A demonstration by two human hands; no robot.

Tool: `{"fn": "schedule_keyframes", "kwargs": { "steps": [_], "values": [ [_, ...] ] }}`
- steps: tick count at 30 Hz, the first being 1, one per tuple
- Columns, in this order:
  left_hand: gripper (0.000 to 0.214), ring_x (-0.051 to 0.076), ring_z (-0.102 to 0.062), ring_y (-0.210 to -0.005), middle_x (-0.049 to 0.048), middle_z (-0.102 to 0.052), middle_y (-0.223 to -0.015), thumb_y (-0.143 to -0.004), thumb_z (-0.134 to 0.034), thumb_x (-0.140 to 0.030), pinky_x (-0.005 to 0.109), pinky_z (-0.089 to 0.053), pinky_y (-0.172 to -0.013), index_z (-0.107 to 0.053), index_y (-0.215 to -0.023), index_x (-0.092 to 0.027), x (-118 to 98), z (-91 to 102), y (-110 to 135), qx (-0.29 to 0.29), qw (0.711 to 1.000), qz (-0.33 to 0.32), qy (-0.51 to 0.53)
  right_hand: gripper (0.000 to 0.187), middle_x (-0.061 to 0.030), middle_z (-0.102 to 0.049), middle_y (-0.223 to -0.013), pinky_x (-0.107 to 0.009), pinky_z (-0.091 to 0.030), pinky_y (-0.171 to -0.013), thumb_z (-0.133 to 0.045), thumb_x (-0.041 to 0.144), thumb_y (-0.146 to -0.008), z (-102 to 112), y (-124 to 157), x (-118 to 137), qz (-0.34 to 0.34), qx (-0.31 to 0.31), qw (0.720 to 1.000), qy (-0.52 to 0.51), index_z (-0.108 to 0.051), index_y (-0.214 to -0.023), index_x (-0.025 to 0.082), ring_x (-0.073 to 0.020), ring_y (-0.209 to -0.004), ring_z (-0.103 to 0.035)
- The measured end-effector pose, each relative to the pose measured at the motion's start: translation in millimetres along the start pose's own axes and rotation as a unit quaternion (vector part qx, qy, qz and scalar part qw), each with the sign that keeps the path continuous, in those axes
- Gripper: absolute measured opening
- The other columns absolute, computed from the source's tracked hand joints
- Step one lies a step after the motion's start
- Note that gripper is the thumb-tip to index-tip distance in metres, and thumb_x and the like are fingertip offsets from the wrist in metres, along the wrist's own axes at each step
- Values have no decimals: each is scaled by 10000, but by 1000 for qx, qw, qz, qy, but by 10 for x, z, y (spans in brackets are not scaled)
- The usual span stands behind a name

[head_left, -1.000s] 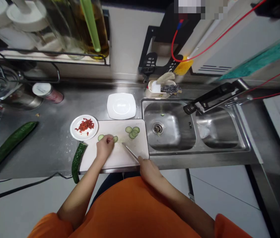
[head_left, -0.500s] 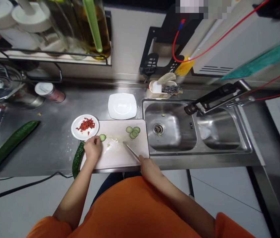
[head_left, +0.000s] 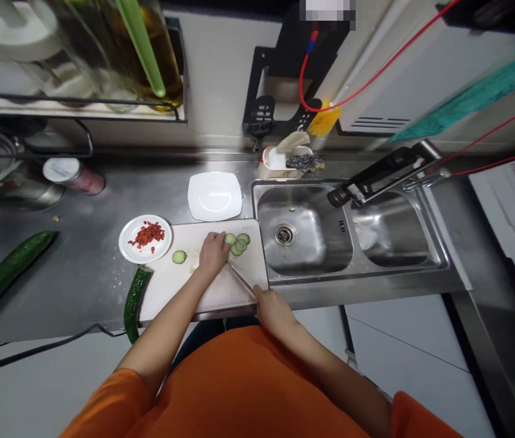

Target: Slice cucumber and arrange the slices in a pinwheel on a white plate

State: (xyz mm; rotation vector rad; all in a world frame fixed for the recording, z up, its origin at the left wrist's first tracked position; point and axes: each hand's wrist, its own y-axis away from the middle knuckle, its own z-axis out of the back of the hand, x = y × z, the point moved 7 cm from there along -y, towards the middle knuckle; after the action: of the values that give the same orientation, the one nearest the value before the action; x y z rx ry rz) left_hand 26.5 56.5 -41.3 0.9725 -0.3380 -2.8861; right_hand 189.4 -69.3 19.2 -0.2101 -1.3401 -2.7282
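Observation:
My left hand (head_left: 214, 254) is over the middle of the white cutting board (head_left: 173, 298), its fingers curled together at the left edge of a small cluster of cucumber slices (head_left: 241, 243). Whatever its fingertips pinch, if anything, is hidden. Gripped in my right hand (head_left: 276, 311) by the board's front right corner is a knife (head_left: 241, 280), its blade pointing up and left toward my left hand. A single cucumber slice (head_left: 179, 257) lies apart on the left. A cut cucumber (head_left: 136, 301) rests against the board's left edge.
Beyond the board stand a white plate (head_left: 214, 196) and a smaller plate (head_left: 125, 248) with red bits (head_left: 148, 234). A whole cucumber (head_left: 8, 277) lies far left. To the right is a double sink (head_left: 260, 228), with a black-bodied faucet (head_left: 371, 173) above it.
My left hand has moved right, from beside the lone slice to the slice cluster. The knife stays in my right hand, nearly unmoved. The view has shifted slightly.

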Motion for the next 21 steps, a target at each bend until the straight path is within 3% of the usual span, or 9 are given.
{"fn": "schedule_keyframes", "kwargs": {
  "steps": [6, 11, 16, 21],
  "values": [
    [293, 224, -576, -981, 102, -576, -1067, -793, -557, -201, 341, -458, -905, -634, -1075, -186, -4, -19, -41, -15, 1000, 16, 19, 380, -127, -671, -995, -266, -401, -711, -376, 16, -843, -12, 2, -5, -1, 3, 1000, -15, -514, -1160, 172, -236, -952, -634],
    [155, 200, -591, -843, 49, -636, -873, -771, -557, -198, 308, -456, -784, -617, -915, -199, 23, 14, -62, -6, 998, 53, 45, 410, -132, -671, -1001, -266, -396, -716, -371, 9, -833, -9, -7, -5, -1, 2, 1000, -16, -515, -1182, 167, -240, -958, -628],
    [133, 168, -602, -730, 6, -675, -786, -781, -527, -221, 281, -435, -712, -621, -875, -222, 232, 178, 73, -20, 991, 104, 85, 372, -126, -667, -992, -257, -389, -691, -392, 12, -841, 3, -21, -10, 1, 0, 1000, -3, -505, -1154, 177, -229, -949, -630],
    [137, 176, -606, -683, 14, -672, -715, -744, -525, -229, 287, -439, -680, -643, -808, -200, 482, 352, 293, -28, 990, 113, 82, 356, -117, -668, -980, -266, -390, -679, -387, 21, -839, 35, -31, 13, 4, 1, 1000, -10, -504, -1135, 181, -239, -942, -633]
  ]
}}
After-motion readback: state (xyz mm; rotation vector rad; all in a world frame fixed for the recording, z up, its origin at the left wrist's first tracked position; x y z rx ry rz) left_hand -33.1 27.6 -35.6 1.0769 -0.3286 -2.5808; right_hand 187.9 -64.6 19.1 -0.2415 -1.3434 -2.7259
